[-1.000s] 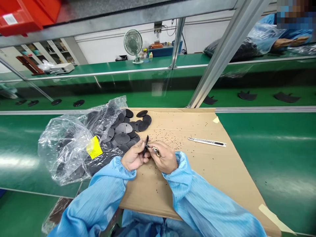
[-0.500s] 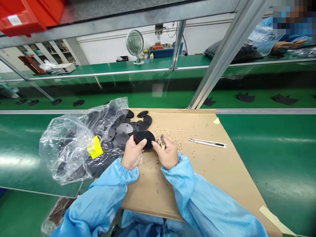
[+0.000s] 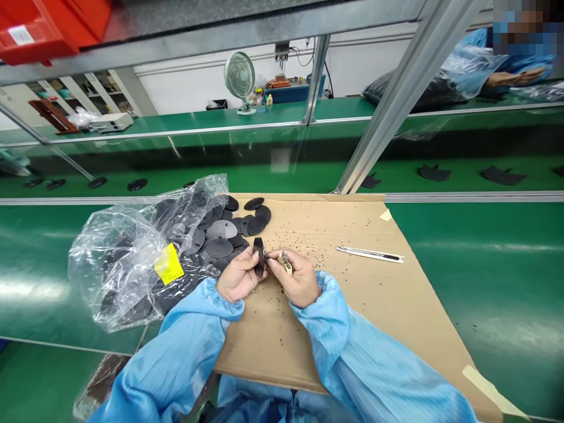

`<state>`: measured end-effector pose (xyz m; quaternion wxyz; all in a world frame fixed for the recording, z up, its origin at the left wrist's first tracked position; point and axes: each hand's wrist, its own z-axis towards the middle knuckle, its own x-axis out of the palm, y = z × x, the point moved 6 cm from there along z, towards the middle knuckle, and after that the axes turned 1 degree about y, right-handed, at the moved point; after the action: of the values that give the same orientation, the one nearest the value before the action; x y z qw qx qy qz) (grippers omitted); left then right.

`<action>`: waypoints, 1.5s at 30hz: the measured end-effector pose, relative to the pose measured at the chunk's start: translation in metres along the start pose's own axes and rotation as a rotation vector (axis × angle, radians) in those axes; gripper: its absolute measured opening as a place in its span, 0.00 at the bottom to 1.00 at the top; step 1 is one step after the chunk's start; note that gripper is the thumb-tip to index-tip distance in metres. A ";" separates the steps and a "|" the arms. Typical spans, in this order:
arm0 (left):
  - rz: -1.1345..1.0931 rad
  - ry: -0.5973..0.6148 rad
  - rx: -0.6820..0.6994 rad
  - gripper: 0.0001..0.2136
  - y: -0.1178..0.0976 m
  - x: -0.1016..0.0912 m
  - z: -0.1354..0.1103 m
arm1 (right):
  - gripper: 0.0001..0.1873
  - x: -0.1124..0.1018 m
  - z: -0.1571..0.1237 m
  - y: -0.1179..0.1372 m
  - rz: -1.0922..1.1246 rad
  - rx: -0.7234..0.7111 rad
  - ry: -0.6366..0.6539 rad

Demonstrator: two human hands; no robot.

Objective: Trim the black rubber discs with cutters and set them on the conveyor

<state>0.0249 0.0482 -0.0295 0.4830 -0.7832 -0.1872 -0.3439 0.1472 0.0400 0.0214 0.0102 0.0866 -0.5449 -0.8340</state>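
Note:
My left hand is closed round black discs, turned nearly edge-on to me; how many it holds I cannot tell. My right hand is closed around a small pair of cutters with pale yellow handles. Its thumb and fingertips meet the right side of the held discs, near a small dark nub. Beyond my left hand, a heap of loose black discs spills from a clear plastic bag bearing a yellow label. Tiny black bits lie scattered on the cardboard sheet.
A utility knife lies to the right on the cardboard. Behind a metal rail, a green conveyor belt carries spaced black parts. A slanted metal post rises at the back. A co-worker's hands show at upper right.
The discs in my left hand have turned from facing me to nearly edge-on. My right fingertips have moved left against them. Beyond the rail, the black parts have shifted slightly left.

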 end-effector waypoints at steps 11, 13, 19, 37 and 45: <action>1.136 0.017 1.089 0.10 -0.048 0.020 -0.036 | 0.13 0.013 -0.007 -0.058 0.623 0.734 0.016; 1.205 0.040 1.131 0.13 -0.045 0.022 -0.038 | 0.12 0.016 -0.007 -0.055 0.728 0.776 0.039; 1.279 0.050 1.148 0.14 -0.041 0.027 -0.038 | 0.08 0.016 -0.006 -0.054 0.819 0.779 -0.022; 0.140 -0.130 0.314 0.15 -0.029 -0.009 -0.003 | 0.19 -0.027 0.006 -0.063 0.512 0.421 -0.456; 0.621 -0.289 0.483 0.18 -0.062 0.015 -0.012 | 0.17 -0.031 0.000 -0.070 0.240 0.264 -0.488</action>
<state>-0.0084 0.0657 0.0237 0.7022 -0.7069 -0.0830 -0.0148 0.1830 0.0720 -0.0379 -0.0337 -0.1808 -0.6414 -0.7448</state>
